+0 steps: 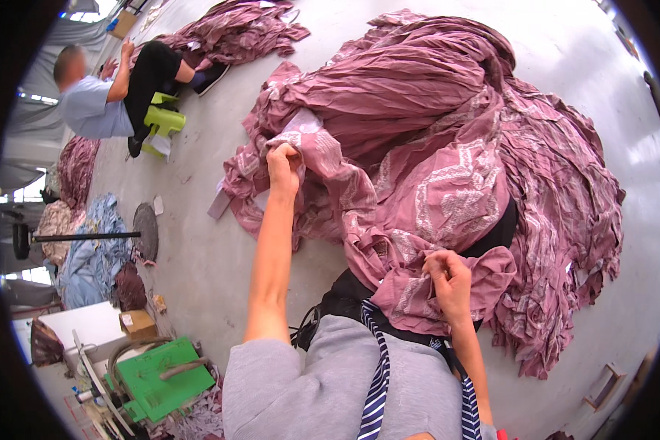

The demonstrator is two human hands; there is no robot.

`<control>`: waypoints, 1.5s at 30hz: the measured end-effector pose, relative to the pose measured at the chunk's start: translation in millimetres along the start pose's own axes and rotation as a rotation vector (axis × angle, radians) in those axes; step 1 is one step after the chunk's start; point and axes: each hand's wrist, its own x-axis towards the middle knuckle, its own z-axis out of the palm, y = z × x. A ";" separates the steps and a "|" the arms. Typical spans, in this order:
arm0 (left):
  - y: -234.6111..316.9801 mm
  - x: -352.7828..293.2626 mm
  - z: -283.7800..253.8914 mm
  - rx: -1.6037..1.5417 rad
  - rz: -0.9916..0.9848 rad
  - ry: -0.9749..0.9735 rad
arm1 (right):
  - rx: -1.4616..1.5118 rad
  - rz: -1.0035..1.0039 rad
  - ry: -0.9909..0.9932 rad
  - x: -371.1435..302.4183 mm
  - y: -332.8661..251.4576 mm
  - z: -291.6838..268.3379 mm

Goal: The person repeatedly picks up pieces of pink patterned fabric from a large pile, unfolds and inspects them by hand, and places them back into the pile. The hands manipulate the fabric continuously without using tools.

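A large heap of dusty-pink patterned fabric (pixel 411 88) spreads over the floor in front of me, and part of it lies across my lap. My left hand (pixel 284 170) is stretched forward, its fingers closed on an edge of the fabric where a pale underside shows. Nearer my body, my right hand (pixel 449 284) pinches a fold of the same fabric over my lap, with its fingertips partly hidden. Between the two hands the cloth hangs in a loose, twisted strip.
At the far left a person (pixel 99 106) sits on a green stool (pixel 161 125) beside another pink pile (pixel 227 33). Blue fabric (pixel 95 253), a round-based stand (pixel 146 231), a cardboard box (pixel 137 323) and a green machine (pixel 161 378) stand along the left. A small frame (pixel 605 386) lies at lower right.
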 end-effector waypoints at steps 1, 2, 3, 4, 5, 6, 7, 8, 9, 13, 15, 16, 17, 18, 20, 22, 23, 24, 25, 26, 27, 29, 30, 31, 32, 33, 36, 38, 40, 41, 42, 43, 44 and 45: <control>17.0 -21.5 25.7 0.173 0.114 -0.194 | 0.104 -0.024 0.080 4.9 -9.6 -3.2; 32.3 -51.4 57.0 0.331 0.166 -0.218 | 0.195 0.043 0.088 8.0 -17.8 -14.2; 40.6 -81.1 85.0 0.489 0.218 -0.249 | 0.283 -0.018 0.142 13.5 -16.0 -22.8; 41.4 -104.0 99.6 0.515 0.223 -0.339 | 0.418 0.004 0.204 17.1 -22.3 -31.3; 36.2 -121.3 108.1 0.533 0.220 -0.436 | 0.546 0.025 0.275 20.2 -29.5 -42.0; 28.6 -130.7 109.0 0.686 0.382 -0.622 | 0.654 0.006 0.328 25.5 -21.5 -54.6; 21.9 -138.5 109.2 0.829 0.555 -0.806 | 0.763 -0.016 0.380 30.5 -8.0 -68.6; 19.9 -150.9 113.1 0.944 0.714 -0.959 | 0.832 -0.008 0.397 32.5 0.8 -80.3; 19.1 -164.8 117.2 1.047 0.884 -1.109 | 0.860 0.025 0.419 31.7 5.8 -91.6; 15.7 -218.7 110.1 1.207 0.826 -1.647 | 0.873 0.090 0.414 26.4 27.3 -110.3; 10.1 -227.7 112.5 1.104 0.752 -1.723 | 0.879 0.177 0.434 27.3 25.8 -109.2; 10.7 -227.8 116.6 1.089 0.707 -1.762 | 0.882 0.170 0.455 30.9 10.7 -104.9; 10.8 -228.6 120.5 1.074 0.662 -1.797 | 0.809 0.152 0.434 32.6 14.2 -105.0; 6.6 -230.2 122.4 1.004 0.610 -1.802 | 0.735 0.135 0.412 34.8 20.9 -104.4; 5.9 -232.6 129.8 0.970 0.474 -1.854 | 0.704 0.125 0.403 39.5 20.2 -104.6; 6.5 -234.7 146.8 0.809 0.424 -1.822 | 0.682 0.119 0.420 44.7 27.5 -99.2; 5.4 -230.7 151.2 0.831 0.344 -1.777 | 0.668 0.118 0.428 45.5 30.5 -98.7; 4.7 -226.4 154.7 0.852 0.265 -1.732 | 0.699 0.118 0.395 42.6 31.7 -102.1; 4.8 -222.8 158.9 0.875 0.187 -1.680 | 0.696 0.106 0.404 41.3 33.8 -102.3; -5.1 -217.9 164.8 0.779 0.329 -1.539 | 0.692 0.095 0.415 40.5 38.2 -101.7; -4.1 -211.9 171.0 0.918 0.329 -1.449 | 0.689 0.084 0.427 39.1 40.3 -101.4; -12.7 -203.8 193.4 0.988 0.360 -1.136 | 0.605 -0.001 0.438 34.1 35.5 -99.6; -23.4 -193.9 198.4 0.949 0.514 -1.071 | 0.564 -0.047 0.441 31.1 30.1 -97.4; -30.3 -185.6 211.6 0.933 0.660 -1.056 | 0.523 -0.091 0.432 26.6 24.9 -98.0; -35.3 -178.4 223.1 0.922 0.806 -1.032 | 0.489 -0.133 0.416 21.6 18.5 -96.6; -39.9 -176.9 226.4 0.892 0.815 -1.039 | 0.454 -0.175 0.400 17.9 13.7 -94.9; -56.5 -174.6 227.7 0.763 0.575 -1.124 | 0.338 -0.288 0.420 10.1 1.6 -90.6; -48.8 -180.7 225.3 0.906 0.307 -1.215 | 0.285 -0.316 0.446 3.0 -4.0 -92.3; -26.0 -188.1 227.7 1.073 -0.064 -1.298 | 0.244 -0.366 0.467 0.7 -5.4 -90.7; -28.6 -190.8 223.5 0.965 -0.146 -1.241 | 0.225 -0.389 0.475 -0.5 -5.8 -89.4; -34.5 -193.4 217.8 0.855 -0.225 -1.181 | 0.151 -0.369 0.481 -2.5 -6.0 -89.3; -39.0 -193.6 212.8 0.750 -0.298 -1.115 | 0.083 -0.425 0.468 -3.2 -9.7 -87.8; -41.3 -190.3 208.9 0.749 -0.304 -1.153 | 0.015 -0.482 0.454 -3.7 -15.3 -85.8; -46.2 -188.5 205.1 0.688 -0.336 -1.111 | -0.053 -0.538 0.439 -3.3 -18.2 -83.0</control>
